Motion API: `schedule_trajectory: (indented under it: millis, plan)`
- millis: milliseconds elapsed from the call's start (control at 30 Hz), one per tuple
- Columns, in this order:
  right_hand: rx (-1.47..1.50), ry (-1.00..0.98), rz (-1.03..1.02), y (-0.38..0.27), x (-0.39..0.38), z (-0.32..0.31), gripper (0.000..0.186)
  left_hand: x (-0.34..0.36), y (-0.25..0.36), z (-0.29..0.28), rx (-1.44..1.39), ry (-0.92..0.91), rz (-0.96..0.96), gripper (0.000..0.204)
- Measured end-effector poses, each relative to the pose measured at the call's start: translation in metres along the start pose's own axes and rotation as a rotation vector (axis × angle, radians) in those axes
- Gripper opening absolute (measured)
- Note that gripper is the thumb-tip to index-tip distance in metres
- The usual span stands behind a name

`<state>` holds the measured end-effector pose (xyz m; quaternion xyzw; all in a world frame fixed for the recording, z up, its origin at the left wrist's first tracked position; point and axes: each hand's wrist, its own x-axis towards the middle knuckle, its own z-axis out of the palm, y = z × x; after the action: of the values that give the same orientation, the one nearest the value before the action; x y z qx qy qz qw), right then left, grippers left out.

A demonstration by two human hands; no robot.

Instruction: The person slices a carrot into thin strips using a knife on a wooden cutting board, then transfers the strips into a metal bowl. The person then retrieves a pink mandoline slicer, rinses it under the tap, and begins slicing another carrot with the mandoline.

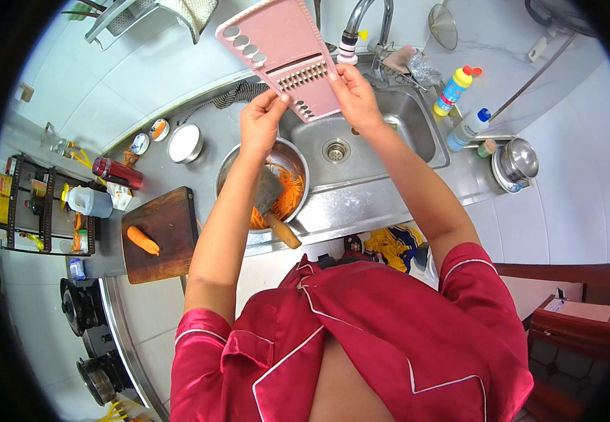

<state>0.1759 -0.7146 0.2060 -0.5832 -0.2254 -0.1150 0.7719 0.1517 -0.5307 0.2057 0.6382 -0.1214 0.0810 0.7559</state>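
Both my hands hold up a pink flat grater with rows of metal teeth and several round holes, tilted over the sink's left side. My left hand pinches its lower left edge. On the right edge, my right hand grips it with the thumb on the face. Below my left forearm stands a metal bowl with shredded orange carrot inside. A cleaver lies across the bowl, its wooden handle sticking out over the near rim. My left forearm hides part of the bowl.
A peeled carrot lies on a wooden cutting board at left. The steel sink has a faucet behind it. Bottles and stacked metal bowls stand at right. A white bowl and a red thermos sit at the left.
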Motion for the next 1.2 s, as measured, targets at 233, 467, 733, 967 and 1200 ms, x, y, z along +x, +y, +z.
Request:
schedule_trajectory:
  millis: [233,467,733,967,1200]
  plan:
    - [-0.128,-0.027,-0.089,-0.023,-0.02,0.018,0.019,-0.015,0.004,-0.012,0.017,-0.04,0.082,0.023]
    - [-0.725,0.034,-0.219,0.064,-0.049,-0.012,0.029,-0.042,-0.071,-0.034,0.221,0.035,0.083,0.019]
    - [-1.007,-0.348,0.533,0.027,-0.237,0.075,0.059,-0.061,-0.086,-0.042,0.459,0.222,0.09,0.017]
    - [-0.824,-0.481,0.833,0.017,-0.202,0.131,0.076,-0.031,-0.082,-0.047,0.373,0.323,-0.023,0.019]
    - [-0.828,-0.485,0.567,0.041,-0.195,0.127,0.06,-0.006,-0.071,-0.079,0.303,0.239,-0.051,0.017]
